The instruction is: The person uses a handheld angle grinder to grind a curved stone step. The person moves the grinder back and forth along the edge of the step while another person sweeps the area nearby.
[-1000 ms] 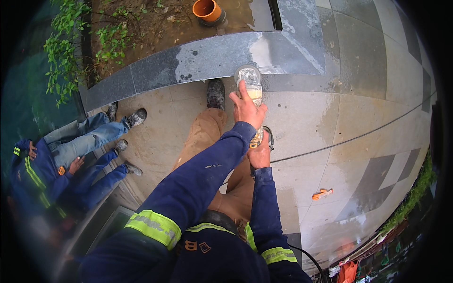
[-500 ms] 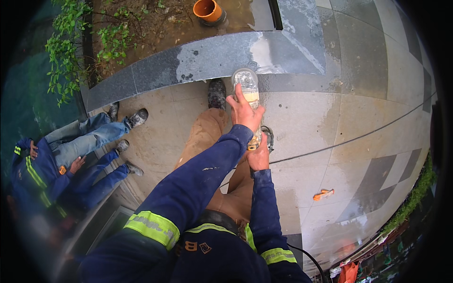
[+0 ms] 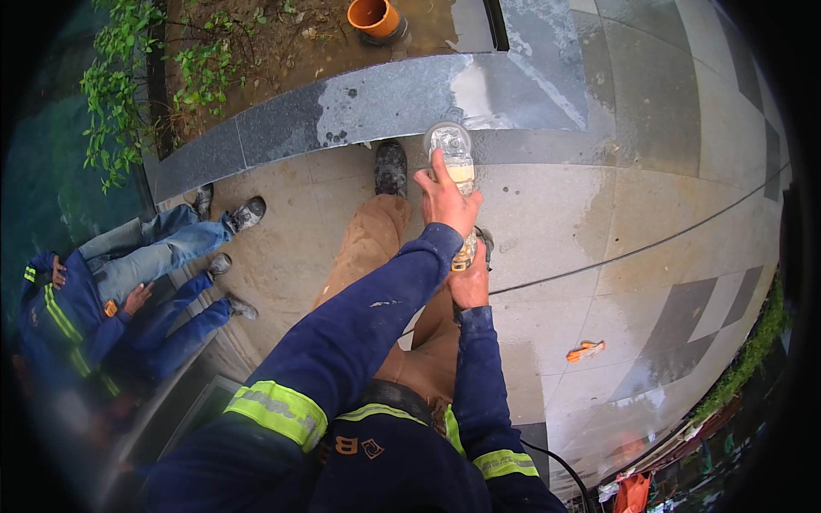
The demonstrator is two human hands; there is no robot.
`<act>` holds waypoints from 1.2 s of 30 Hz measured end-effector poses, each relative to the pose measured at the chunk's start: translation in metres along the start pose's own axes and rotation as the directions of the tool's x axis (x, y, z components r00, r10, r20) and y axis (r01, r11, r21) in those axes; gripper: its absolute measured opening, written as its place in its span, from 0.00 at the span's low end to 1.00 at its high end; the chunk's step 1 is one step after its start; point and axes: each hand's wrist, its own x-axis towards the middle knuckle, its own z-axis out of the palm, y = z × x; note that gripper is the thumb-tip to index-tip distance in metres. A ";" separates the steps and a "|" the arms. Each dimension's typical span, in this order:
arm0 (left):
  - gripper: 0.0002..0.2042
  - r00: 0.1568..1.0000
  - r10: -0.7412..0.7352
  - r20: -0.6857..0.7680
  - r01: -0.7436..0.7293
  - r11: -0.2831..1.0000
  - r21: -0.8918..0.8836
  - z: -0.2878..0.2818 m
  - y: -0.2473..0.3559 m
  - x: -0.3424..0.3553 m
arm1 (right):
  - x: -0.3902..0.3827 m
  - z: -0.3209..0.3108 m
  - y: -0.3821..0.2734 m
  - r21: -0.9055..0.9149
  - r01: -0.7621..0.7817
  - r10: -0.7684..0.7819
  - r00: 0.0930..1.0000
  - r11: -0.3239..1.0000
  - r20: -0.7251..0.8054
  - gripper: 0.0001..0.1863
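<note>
An angle grinder [image 3: 462,173], caked in pale slurry, has its round disc at the front edge of the grey stone coping [image 3: 385,98]. My left hand [image 3: 451,205] wraps round the grinder's body just behind its head, index finger stretched forward along it. Behind that, my right hand [image 3: 469,280] grips the rear end of the tool. Whether the disc presses on the stone cannot be made out, since the tool covers the contact.
An orange pipe [image 3: 373,17] stands in the muddy planter bed beyond the coping. A black cable [image 3: 616,261] crosses the wet paving on the right, near an orange glove [image 3: 586,351]. At left, a person [image 3: 77,299] in a blue jacket appears, with another pair of legs alongside.
The grinder and both my hands have shifted very slightly to the right along the coping edge. My grip on it looks the same.
</note>
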 end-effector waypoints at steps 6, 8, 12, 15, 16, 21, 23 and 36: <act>0.48 0.999 0.049 -0.022 -0.049 0.999 -0.011 0.006 0.006 0.004 | 0.012 -0.005 0.000 -0.031 0.001 -0.001 1.000 1.000 0.002 0.47; 0.48 0.999 0.034 -0.024 -0.035 0.999 -0.023 0.000 0.002 0.007 | 0.011 -0.004 -0.004 -0.042 0.006 -0.005 1.000 0.999 0.021 0.47; 0.47 1.000 0.006 -0.024 -0.006 1.000 -0.015 0.000 -0.002 0.000 | 0.002 -0.002 0.001 -0.009 0.006 -0.005 1.000 1.000 0.026 0.46; 0.47 1.000 0.010 -0.022 -0.011 0.999 -0.035 0.004 0.000 -0.001 | 0.005 -0.002 0.008 -0.047 0.024 -0.025 1.000 0.999 -0.014 0.46; 0.47 0.999 0.033 -0.038 -0.035 0.999 -0.033 0.003 0.001 0.001 | 0.006 -0.002 0.002 -0.067 0.031 -0.033 0.999 0.997 -0.028 0.46; 0.47 0.999 0.022 -0.049 -0.024 0.999 -0.031 -0.004 -0.002 0.007 | 0.006 0.000 -0.010 -0.070 -0.021 0.023 0.999 0.997 0.028 0.46; 0.48 0.999 0.011 -0.043 -0.012 0.999 -0.038 -0.005 -0.008 0.003 | 0.003 0.000 -0.012 -0.045 -0.057 0.059 0.997 0.997 0.052 0.46; 0.48 0.999 0.021 -0.041 -0.021 1.000 -0.015 -0.008 -0.010 0.004 | 0.001 0.003 -0.012 -0.064 -0.038 0.041 0.998 0.997 0.039 0.45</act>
